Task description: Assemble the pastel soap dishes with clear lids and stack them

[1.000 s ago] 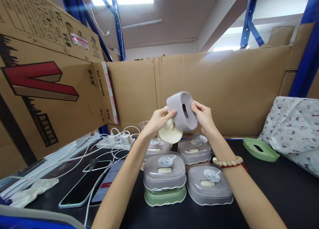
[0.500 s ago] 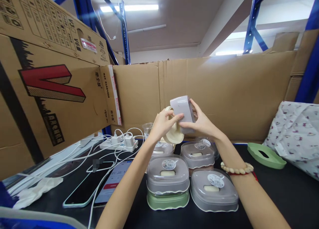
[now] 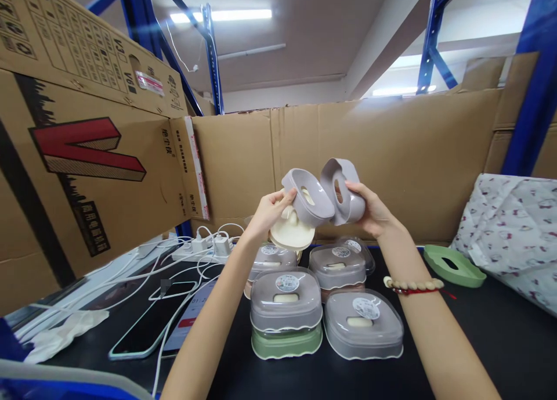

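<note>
- In the head view, the left shell (image 3: 321,199), lilac and slotted, is pinched by the left hand (image 3: 274,211), with the thumb laid on its near edge
- A cream piece (image 3: 290,236) is held just below the left shell by the same hand, whose other fingers are partly hidden
- The right shell (image 3: 354,206), also lilac and slotted, is gripped at its outer side by the right hand (image 3: 375,213)
- Both shells are held tilted, side by side, above the table (image 3: 513,353); whether their edges touch cannot be told
- A beaded bracelet (image 3: 413,285) is worn on the right wrist
- Below the hands, a grey box (image 3: 285,313) with a round label is stacked on a green box (image 3: 287,345)
- A second grey box (image 3: 363,337) is set just beside that stack, and more boxes are partly hidden behind
- At the right, a green tray (image 3: 455,266) with a dark slot is placed near a patterned bag (image 3: 513,231)
- At the left, a phone (image 3: 143,333) is laid near a power strip (image 3: 183,252)
- The table is backed by cardboard (image 3: 404,168)
</note>
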Motion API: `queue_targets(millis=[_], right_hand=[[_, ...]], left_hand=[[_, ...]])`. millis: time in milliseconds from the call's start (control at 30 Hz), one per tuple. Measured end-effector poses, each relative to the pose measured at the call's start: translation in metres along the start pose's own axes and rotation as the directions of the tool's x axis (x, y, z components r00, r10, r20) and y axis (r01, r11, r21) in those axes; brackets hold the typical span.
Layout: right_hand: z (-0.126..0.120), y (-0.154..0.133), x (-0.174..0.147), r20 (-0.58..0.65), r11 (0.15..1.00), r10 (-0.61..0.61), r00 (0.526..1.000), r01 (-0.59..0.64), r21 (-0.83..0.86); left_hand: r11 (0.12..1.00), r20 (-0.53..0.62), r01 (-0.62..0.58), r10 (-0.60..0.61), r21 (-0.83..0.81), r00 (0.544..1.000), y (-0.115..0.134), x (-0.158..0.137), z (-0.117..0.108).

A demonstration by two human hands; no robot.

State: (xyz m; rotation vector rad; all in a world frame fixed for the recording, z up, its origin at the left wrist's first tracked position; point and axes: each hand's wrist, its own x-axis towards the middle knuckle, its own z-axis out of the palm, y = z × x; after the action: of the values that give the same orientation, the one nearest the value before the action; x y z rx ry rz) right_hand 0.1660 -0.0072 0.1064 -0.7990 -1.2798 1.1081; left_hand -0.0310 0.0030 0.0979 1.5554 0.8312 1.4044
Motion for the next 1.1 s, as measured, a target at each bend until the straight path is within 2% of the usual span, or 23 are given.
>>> queue_targets(millis=[167, 333, 600, 800, 867, 933, 1000, 1100], right_hand=[[-0.007, 0.006, 0.0, 0.139, 0.994, 0.111, 0.984, -0.112, -0.004], [-0.011, 0.01, 0.003, 0.206, 0.99, 0.099, 0.974, -0.116, 0.076], [-0.004, 0.013, 0.011, 0.142, 0.989, 0.032, 0.989, -0.052, 0.141], [0.004, 0.013, 0.014, 0.108, 0.983, 0.039, 0.993, -0.058, 0.176], [0.006, 0.013, 0.014, 0.104, 0.988, 0.046, 0.993, -0.06, 0.143], [0.006, 0.012, 0.015, 0.1, 0.993, 0.039, 0.994, -0.05, 0.111], [0.004, 0.009, 0.014, 0.067, 0.993, 0.019, 0.998, -0.026, 0.114], [-0.004, 0.001, 0.012, -0.04, 0.989, -0.039, 0.998, 0.044, 0.138]], left_hand=[[0.999, 0.057, -0.011, 0.009, 0.045, 0.998, 0.002, 0.003, -0.001], [0.996, -0.014, -0.051, 0.053, 0.069, 0.999, -0.003, 0.009, -0.006], [0.98, -0.048, 0.118, -0.111, 0.158, 0.993, -0.007, 0.012, -0.015], [0.979, -0.032, 0.118, -0.114, 0.165, 0.993, -0.014, 0.016, -0.017], [0.984, -0.061, 0.119, -0.112, 0.133, 0.992, -0.016, 0.018, -0.017], [0.99, -0.169, 0.064, -0.041, 0.128, 0.985, -0.015, 0.019, -0.018], [0.976, -0.304, -0.054, 0.119, 0.213, 0.945, -0.011, 0.017, -0.019], [0.852, -0.399, -0.226, 0.435, 0.473, 0.807, 0.002, 0.007, -0.019]])
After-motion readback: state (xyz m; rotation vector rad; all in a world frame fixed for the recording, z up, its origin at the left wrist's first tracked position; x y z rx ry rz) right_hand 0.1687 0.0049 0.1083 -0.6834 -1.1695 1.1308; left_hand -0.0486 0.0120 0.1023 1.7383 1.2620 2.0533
